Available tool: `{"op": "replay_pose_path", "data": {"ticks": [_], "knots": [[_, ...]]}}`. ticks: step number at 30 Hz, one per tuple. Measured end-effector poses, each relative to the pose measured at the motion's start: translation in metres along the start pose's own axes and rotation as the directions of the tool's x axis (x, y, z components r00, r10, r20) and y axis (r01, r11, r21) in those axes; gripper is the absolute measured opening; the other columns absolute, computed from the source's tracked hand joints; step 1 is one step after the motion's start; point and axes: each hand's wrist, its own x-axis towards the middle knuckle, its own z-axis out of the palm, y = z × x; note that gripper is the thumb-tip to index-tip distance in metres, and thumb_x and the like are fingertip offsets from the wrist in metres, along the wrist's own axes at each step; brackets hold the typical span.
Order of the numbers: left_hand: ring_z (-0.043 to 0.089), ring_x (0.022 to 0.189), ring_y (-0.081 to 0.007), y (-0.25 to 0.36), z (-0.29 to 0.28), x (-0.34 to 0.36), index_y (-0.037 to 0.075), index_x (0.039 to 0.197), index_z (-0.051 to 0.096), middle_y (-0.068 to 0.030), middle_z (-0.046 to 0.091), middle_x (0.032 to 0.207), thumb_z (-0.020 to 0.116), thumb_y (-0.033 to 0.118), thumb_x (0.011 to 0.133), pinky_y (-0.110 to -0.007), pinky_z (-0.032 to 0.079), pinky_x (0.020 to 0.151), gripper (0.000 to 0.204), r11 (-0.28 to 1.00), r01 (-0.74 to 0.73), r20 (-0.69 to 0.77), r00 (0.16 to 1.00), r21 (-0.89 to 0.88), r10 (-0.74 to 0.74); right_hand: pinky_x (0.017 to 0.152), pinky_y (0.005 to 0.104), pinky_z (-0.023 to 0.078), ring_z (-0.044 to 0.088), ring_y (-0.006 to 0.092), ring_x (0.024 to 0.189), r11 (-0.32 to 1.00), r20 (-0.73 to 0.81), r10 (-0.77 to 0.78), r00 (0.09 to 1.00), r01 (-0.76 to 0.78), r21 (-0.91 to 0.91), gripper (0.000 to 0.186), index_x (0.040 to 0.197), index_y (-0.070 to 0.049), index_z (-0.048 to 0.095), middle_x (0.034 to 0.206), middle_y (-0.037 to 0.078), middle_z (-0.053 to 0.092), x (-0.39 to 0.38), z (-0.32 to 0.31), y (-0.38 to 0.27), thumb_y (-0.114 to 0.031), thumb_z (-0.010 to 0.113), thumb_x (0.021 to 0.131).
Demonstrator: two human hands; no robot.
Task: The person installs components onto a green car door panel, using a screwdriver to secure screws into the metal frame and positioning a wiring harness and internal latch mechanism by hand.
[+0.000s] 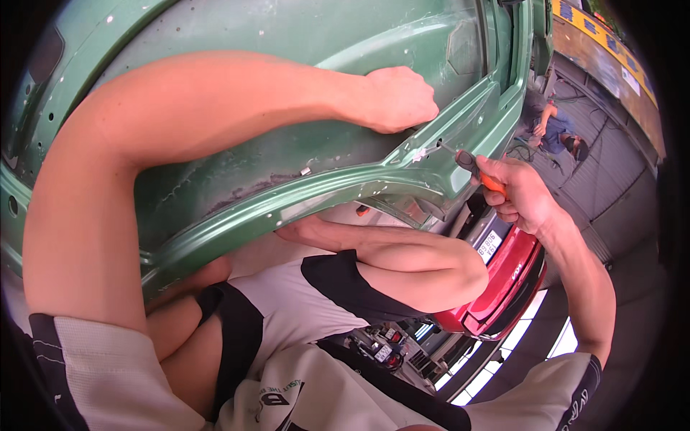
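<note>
My right hand point(523, 195) grips a screwdriver point(474, 169) with an orange and black handle. Its thin shaft points up and left, and the tip meets the inner frame of a raised green car hatch point(287, 29) near a small hole. My left hand point(399, 98) is a closed fist pressed against the hatch's inner panel, just above and left of the screwdriver tip. Nothing shows in that fist. My left forearm crosses the whole upper view.
Another person in a white and black shirt point(302, 309) bends under the hatch, one arm point(402, 262) folded. A red car's rear point(507, 284) stands behind. At far right someone crouches point(557, 133) on the grey floor by a shutter.
</note>
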Motion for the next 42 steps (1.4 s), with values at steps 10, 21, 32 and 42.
{"op": "replay_pose_path", "data": {"ticks": [10, 21, 32, 42], "knots": [[0.071, 0.090, -0.0412, -0.006, -0.013, 0.017, 0.000, 0.091, 0.073, -0.0218, 0.073, 0.090, 0.063, 0.004, 0.076, -0.051, 0.058, 0.078, 0.018, 0.997, 0.059, 0.226, 0.973, -0.052, -0.046, 0.056, 0.0369, 0.050, 0.061, 0.0254, 0.060, -0.164, 0.203, -0.800, 0.565, 0.119, -0.979, 0.031, 0.110, -0.003, 0.059, 0.074, 0.011, 0.055, -0.005, 0.018, 0.030, -0.025, 0.071, 0.092], [0.071, 0.093, -0.0389, -0.002, -0.018, 0.008, 0.005, 0.096, 0.073, -0.0171, 0.074, 0.093, 0.068, 0.007, 0.078, -0.050, 0.058, 0.079, 0.019, 0.992, 0.116, 0.139, 0.984, -0.039, -0.110, 0.040, 0.0209, 0.018, 0.029, 0.0026, 0.049, 1.000, 0.022, 0.012, 1.000, -0.011, -0.020, 0.048, 0.101, -0.003, 0.062, 0.064, -0.003, 0.043, -0.010, 0.007, -0.008, -0.050, 0.052, 0.106], [0.072, 0.091, -0.0353, 0.003, -0.011, 0.006, 0.008, 0.089, 0.074, -0.0139, 0.074, 0.089, 0.066, 0.007, 0.077, -0.048, 0.058, 0.077, 0.015, 0.996, 0.092, 0.070, 0.993, 0.009, -0.092, 0.060, 0.0373, 0.051, 0.065, 0.0262, 0.071, -0.335, 0.326, -0.792, 0.516, 0.079, -0.939, 0.030, 0.110, -0.002, 0.057, 0.082, 0.008, 0.056, -0.001, 0.022, 0.019, -0.020, 0.072, 0.090], [0.071, 0.088, -0.0382, -0.002, -0.013, 0.009, 0.006, 0.088, 0.073, -0.0174, 0.073, 0.086, 0.067, 0.007, 0.075, -0.049, 0.057, 0.077, 0.014, 0.997, 0.072, 0.057, 0.996, -0.008, -0.072, 0.041, 0.0195, 0.018, 0.033, 0.0013, 0.053, 0.996, 0.010, 0.008, 1.000, -0.008, -0.088, 0.039, 0.109, 0.001, 0.063, 0.068, -0.001, 0.048, 0.001, 0.001, -0.020, -0.036, 0.054, 0.105]]}}
